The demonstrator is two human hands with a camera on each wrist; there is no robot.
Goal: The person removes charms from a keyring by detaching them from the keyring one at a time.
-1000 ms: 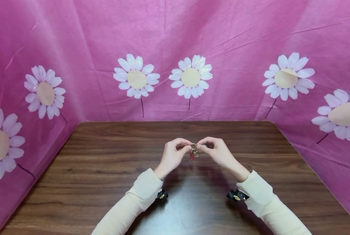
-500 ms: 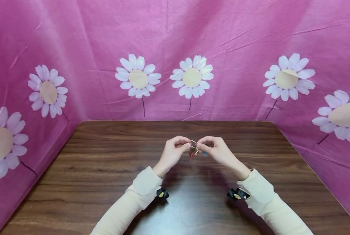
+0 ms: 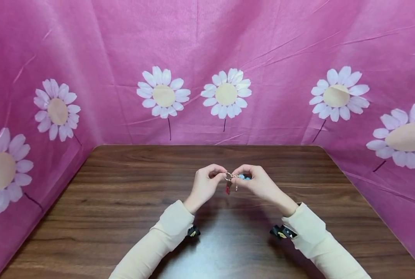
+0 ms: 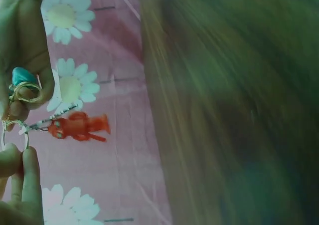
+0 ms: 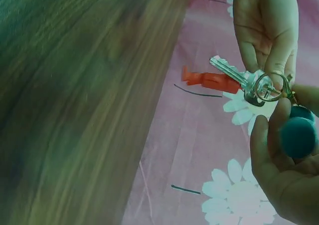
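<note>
Both hands meet in mid-air over the table around a bunch of keys on a ring. My left hand (image 3: pixel 205 182) pinches the metal key ring (image 4: pixel 27 137) between thumb and fingertips. My right hand (image 3: pixel 261 181) pinches a gold-coloured fitting on the ring's other side, from which round blue beads (image 5: pixel 298 137) lie against the fingers. A second, gold loop (image 4: pixel 27 99) shows by the right fingers in the left wrist view. From the key ring hang a silver key (image 5: pixel 227 68) and a small red figure charm (image 4: pixel 75 126). The right fingers partly cover the join.
A dark wood-grain table (image 3: pixel 123 193) lies under both arms. Pink cloth (image 3: pixel 193 38) with white daisies stands around its back and sides. Black straps (image 3: pixel 283 231) sit at the wrists, below pale sleeve cuffs.
The blue beads have come into view beside the right fingers, and the ring has turned between the hands. Keys and red charm swing below; both hands stay nearly in place.
</note>
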